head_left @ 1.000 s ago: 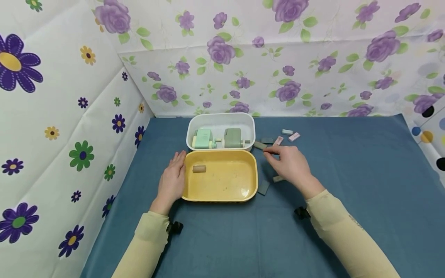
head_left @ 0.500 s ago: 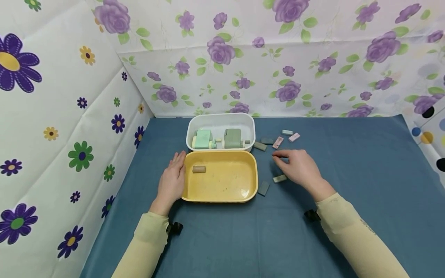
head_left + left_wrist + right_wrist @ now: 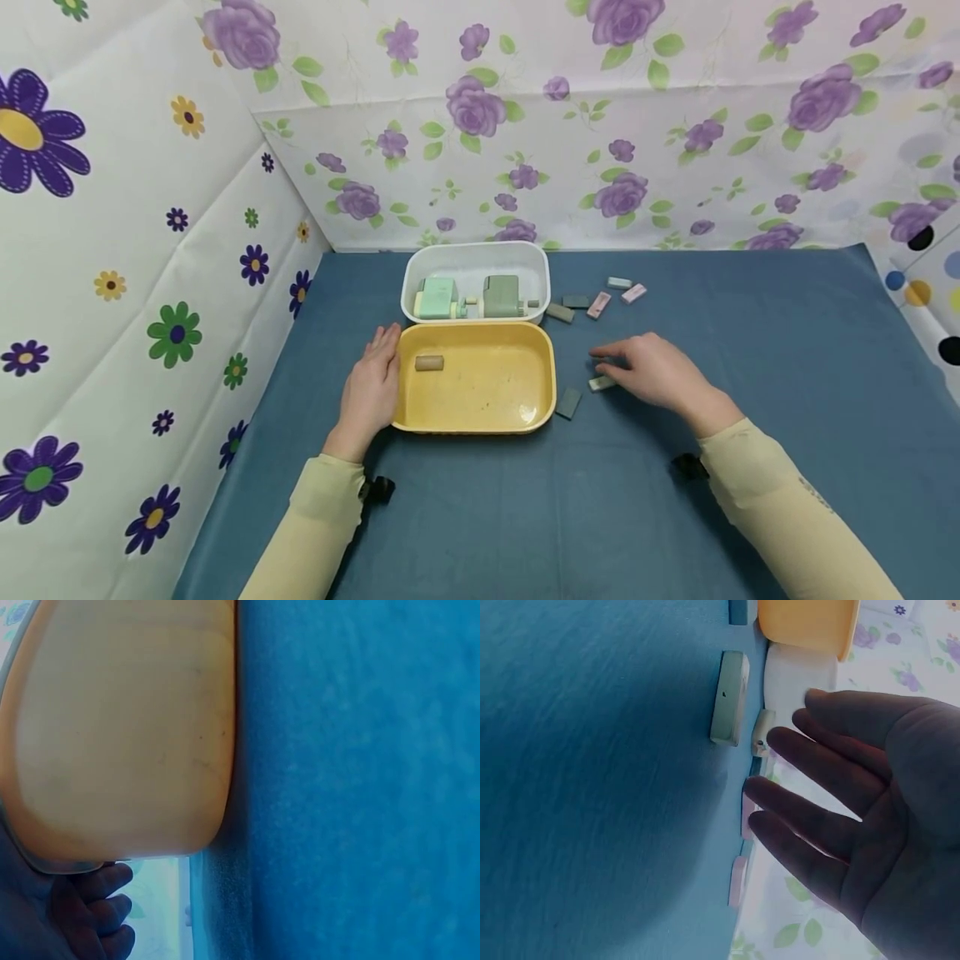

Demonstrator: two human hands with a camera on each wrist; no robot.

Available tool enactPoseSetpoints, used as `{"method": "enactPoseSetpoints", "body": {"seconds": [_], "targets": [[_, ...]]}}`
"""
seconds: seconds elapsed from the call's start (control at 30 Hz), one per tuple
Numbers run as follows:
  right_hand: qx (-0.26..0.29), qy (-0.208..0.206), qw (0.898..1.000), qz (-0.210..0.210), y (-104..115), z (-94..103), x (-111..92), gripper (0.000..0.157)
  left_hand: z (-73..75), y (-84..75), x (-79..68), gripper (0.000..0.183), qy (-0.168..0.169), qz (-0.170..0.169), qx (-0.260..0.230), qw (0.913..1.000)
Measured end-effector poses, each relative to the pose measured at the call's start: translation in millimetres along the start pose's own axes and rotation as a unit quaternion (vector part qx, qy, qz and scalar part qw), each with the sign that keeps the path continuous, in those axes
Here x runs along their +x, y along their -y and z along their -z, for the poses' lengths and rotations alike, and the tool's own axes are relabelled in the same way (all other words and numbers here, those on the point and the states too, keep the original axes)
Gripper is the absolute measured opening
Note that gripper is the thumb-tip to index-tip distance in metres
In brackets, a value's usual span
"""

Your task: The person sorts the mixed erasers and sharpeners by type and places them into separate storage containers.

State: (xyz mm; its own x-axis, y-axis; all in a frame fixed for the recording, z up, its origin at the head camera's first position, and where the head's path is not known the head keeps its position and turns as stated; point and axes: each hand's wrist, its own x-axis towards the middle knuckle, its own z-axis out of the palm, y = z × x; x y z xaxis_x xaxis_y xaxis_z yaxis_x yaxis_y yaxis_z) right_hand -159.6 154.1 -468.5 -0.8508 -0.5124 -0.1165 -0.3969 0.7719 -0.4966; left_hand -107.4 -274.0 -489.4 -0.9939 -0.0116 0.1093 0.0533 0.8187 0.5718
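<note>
My left hand [image 3: 371, 392] lies along the left side of the yellow tray [image 3: 480, 400], its fingers straight against the rim. The left wrist view shows the tray's outer wall [image 3: 127, 735] close up, with several fingertips [image 3: 112, 915] at its end. Inside the tray sits a short tan cylinder [image 3: 429, 363]. My right hand [image 3: 663, 375] hovers palm-down to the right of the tray, thumb and fingers apart and holding nothing. Closest to it is a small pale green block [image 3: 601, 383], partly covered by the hand in the head view. In the right wrist view this block [image 3: 729, 699] stands off the fingertips.
Behind the yellow tray, a white tray [image 3: 472, 255] holds two boxy green objects, one mint [image 3: 438, 298] and one grey-green [image 3: 502, 296]. Small blocks lie on the blue cloth: dark [image 3: 568, 404], olive [image 3: 560, 312], dark green [image 3: 575, 302], pink [image 3: 598, 305], pink [image 3: 633, 293], pale blue [image 3: 619, 283].
My right hand has drawn back from the olive block toward the right and nearer to me. Its pinched fingers have spread. The left hand stays at the tray.
</note>
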Motion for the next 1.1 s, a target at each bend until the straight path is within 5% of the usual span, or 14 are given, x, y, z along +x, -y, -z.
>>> {"method": "enactPoseSetpoints", "body": {"seconds": [0.23, 0.77, 1.1], "targets": [[-0.026, 0.016, 0.999, 0.041, -3.5, -4.6, -6.7, 0.033, 0.5, -0.1, -0.5, 0.05, -0.003, 0.001, 0.0, 1.0], [-0.084, 0.003, 0.995, 0.044, 8.1, -8.7, -7.0, 0.032, 1.1, -2.5, 4.3, 0.05, -0.002, -0.003, 0.014, 0.9999], [-0.119, 0.003, 0.991, 0.061, 15.5, -14.0, 2.1, 0.016, 2.0, -0.6, 0.9, 0.05, 0.001, -0.002, 0.023, 0.9997]]}}
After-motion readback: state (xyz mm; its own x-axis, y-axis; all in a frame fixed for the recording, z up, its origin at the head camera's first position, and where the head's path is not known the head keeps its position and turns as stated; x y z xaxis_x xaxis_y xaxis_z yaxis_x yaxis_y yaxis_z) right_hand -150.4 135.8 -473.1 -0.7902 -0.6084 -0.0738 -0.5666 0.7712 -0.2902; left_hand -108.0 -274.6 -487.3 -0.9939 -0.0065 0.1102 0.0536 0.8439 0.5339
